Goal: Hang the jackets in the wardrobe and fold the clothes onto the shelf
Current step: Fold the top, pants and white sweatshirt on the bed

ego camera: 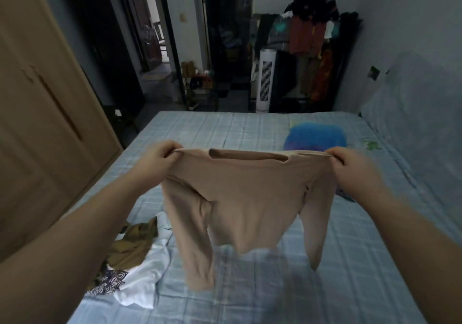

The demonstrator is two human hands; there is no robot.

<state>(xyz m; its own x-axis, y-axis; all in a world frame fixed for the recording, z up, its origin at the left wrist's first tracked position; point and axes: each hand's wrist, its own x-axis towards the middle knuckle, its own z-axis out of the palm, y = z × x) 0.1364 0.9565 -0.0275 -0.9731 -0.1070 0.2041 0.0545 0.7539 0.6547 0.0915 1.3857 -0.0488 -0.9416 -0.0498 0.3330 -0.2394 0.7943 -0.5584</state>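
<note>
A home bedroom. Shown by a wide blue-checked bed (250, 128), a tan wooden wardrobe (37, 123) along its left side, and a crowded clothes rack (312, 36) beside a white tower fan (266, 81) at the far wall.

Beige long-sleeved top (245, 198), spread upright, sleeves dangling above bed (350, 261)

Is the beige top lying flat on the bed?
No, the left hand and right hand hold the beige top up by its shoulders above the bed.
</note>
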